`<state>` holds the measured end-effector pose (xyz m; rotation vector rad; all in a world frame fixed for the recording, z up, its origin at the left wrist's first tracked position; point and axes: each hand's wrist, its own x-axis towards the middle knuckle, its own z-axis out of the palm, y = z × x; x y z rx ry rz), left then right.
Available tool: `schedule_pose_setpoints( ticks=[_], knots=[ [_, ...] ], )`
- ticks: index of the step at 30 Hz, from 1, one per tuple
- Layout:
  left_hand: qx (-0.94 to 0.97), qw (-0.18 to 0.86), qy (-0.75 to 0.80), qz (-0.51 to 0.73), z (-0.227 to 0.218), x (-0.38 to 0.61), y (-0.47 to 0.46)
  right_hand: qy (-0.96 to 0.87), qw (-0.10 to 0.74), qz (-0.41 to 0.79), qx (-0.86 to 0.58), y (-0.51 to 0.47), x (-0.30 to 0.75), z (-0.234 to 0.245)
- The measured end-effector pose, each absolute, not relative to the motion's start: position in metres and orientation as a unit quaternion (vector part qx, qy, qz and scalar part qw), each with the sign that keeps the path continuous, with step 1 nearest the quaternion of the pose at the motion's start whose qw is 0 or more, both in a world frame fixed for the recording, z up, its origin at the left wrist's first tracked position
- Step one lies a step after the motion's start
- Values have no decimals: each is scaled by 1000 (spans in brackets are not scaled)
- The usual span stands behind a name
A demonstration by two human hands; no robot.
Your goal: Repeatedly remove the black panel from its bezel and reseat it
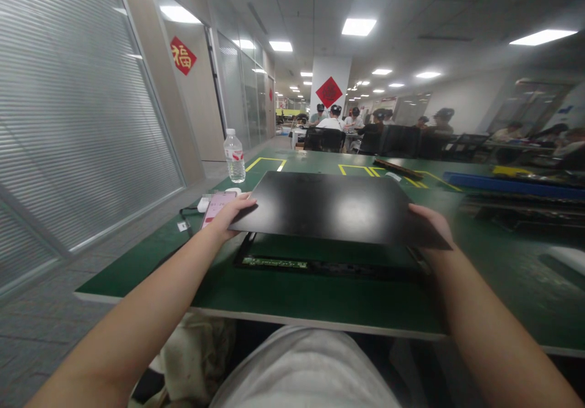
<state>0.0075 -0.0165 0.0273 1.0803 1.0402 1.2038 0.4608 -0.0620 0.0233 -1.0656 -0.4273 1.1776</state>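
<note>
A thin, flat black panel point(329, 207), glossy with ceiling-light reflections, is held up above the green table point(137, 268). My left hand point(231, 214) grips its left edge, thumb on top. At the right edge my right hand point(434, 228) holds it the same way, thumb over the surface and fingers hidden beneath. Under the panel lies a black rectangular frame point(356, 269) with a green circuit strip point(274, 263) along its near side. The panel hides the frame's far part.
Left of the panel are a phone point(214, 207), a white plug with a black cable point(184, 222) and a water bottle point(234, 158). A dark strip point(397, 169) lies at the back. Blue and black long parts point(512, 187) are stacked at right. Several people sit farther off.
</note>
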Motion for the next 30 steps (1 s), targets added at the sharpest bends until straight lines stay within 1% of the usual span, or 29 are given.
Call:
schedule_pose_setpoints(
  ticks=[5, 10, 12, 16, 21, 27, 30],
  knots=[
    [435, 590, 408, 544, 31, 1, -14, -211, 599, 579, -512, -59, 464, 14],
    [422, 604, 380, 559, 35, -5, -11, -312, 475, 608, -555, -68, 455, 18],
    [418, 599, 377, 569, 35, -8, -9, -347, 447, 610, -555, -72, 448, 21],
    [415, 581, 387, 584, 34, -12, -6, -363, 448, 602, -552, -74, 444, 23],
    [433, 570, 395, 576, 35, -7, -9, -349, 429, 620, -557, -67, 452, 17],
    [442, 551, 415, 574, 40, 0, -17, -342, 483, 565, -575, -59, 458, 11],
    [443, 542, 424, 575, 41, 4, -20, -335, 491, 550, -587, -56, 459, 11]
  ],
)
